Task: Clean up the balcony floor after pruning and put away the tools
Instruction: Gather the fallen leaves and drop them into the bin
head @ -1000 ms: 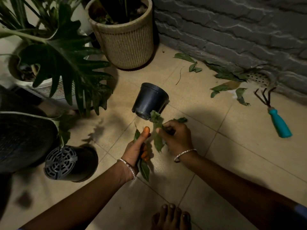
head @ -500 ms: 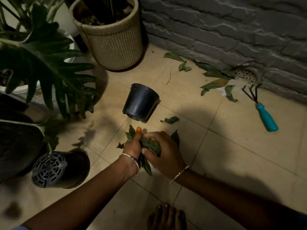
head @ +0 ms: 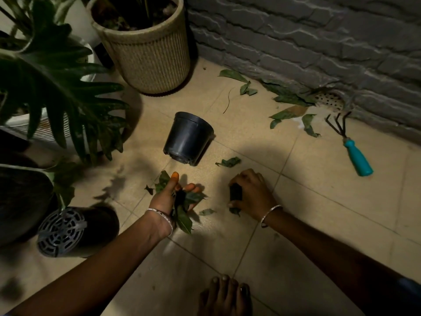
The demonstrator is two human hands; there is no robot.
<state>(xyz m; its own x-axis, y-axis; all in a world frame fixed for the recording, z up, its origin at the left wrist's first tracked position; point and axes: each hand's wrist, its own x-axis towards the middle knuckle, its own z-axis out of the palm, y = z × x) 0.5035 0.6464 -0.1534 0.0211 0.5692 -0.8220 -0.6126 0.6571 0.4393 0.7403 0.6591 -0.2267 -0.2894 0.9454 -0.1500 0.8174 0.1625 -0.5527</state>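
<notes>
A bunch of green leaves is gripped by the left hand; a dark leaf scrap is pinched by the right hand.

Bare floor tiles between the tipped black pot and the hand rake give free passage. Along the foot of the brick wall lie cut leaves. On the left, plant fronds, a woven planter and a second tipped pot crowd the floor.
</notes>
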